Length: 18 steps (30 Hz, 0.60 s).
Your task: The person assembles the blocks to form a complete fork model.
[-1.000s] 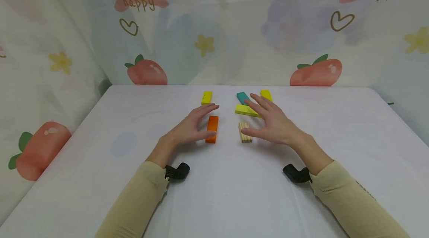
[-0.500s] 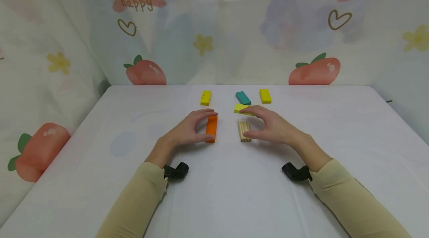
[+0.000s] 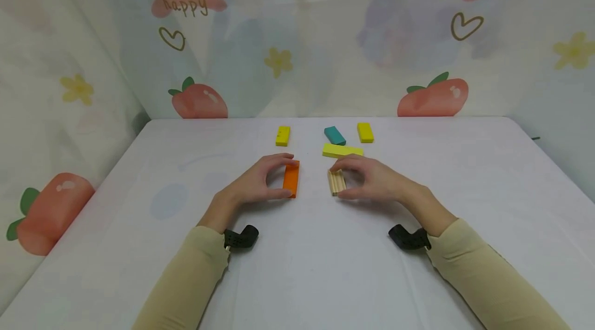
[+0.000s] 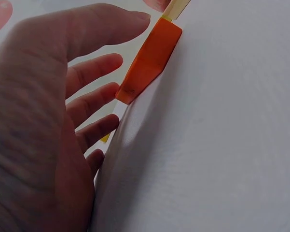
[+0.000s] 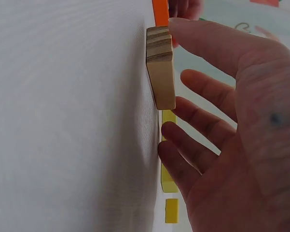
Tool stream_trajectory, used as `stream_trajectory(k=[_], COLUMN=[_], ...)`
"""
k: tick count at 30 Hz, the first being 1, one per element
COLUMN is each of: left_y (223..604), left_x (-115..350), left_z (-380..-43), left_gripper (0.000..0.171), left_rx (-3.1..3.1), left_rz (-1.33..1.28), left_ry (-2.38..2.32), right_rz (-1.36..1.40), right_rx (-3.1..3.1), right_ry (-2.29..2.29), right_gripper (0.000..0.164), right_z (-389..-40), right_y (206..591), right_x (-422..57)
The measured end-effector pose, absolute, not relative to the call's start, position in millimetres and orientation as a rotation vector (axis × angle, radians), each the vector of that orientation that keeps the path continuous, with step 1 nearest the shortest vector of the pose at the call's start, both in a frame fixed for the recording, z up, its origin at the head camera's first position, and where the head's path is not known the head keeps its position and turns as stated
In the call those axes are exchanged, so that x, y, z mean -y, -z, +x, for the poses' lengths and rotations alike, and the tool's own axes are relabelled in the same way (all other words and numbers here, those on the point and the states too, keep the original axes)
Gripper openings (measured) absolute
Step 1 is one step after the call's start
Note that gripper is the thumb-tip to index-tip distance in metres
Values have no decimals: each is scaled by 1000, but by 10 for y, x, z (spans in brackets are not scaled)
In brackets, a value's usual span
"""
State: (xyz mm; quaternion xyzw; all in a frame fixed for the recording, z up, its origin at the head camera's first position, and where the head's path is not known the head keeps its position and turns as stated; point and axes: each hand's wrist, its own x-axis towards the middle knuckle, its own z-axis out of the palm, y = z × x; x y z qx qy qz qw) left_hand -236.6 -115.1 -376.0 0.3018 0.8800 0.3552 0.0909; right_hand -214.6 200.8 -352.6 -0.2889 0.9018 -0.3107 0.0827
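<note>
Orange rectangular block (image 3: 291, 180) on white cloth (image 3: 307, 268), left of striped natural-wood rectangular block (image 3: 337, 184) | long axes roughly near–far | left hand (image 3: 254, 181), right hand (image 3: 375, 180): thumb near end, fingers far end, wide, curved; grip unclear

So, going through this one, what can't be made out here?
Head view: the far end of the pale, brown-striped rectangular wooden block, partly covered by the right hand.
Head view: dark marks on the leftmost bright yellow rectangular block, too small to read.
Left wrist view: most of the wooden block, cut off by the top edge.
Right wrist view: the orange rectangular block, also cut off there.
</note>
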Motion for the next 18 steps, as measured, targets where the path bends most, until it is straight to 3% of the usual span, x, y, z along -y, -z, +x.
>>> stream_trajectory(k=[18], left_y=[3751], left_x=[1166], left_z=[-2367], left_gripper=[59], left_rx=[-2610], left_rz=[886], left_ry=[-998], right_rz=[-934], right_rx=[-2715], right_ry=[893], right_gripper=[38], right_z=[-2151], right_y=[3538], right_x=[-2016])
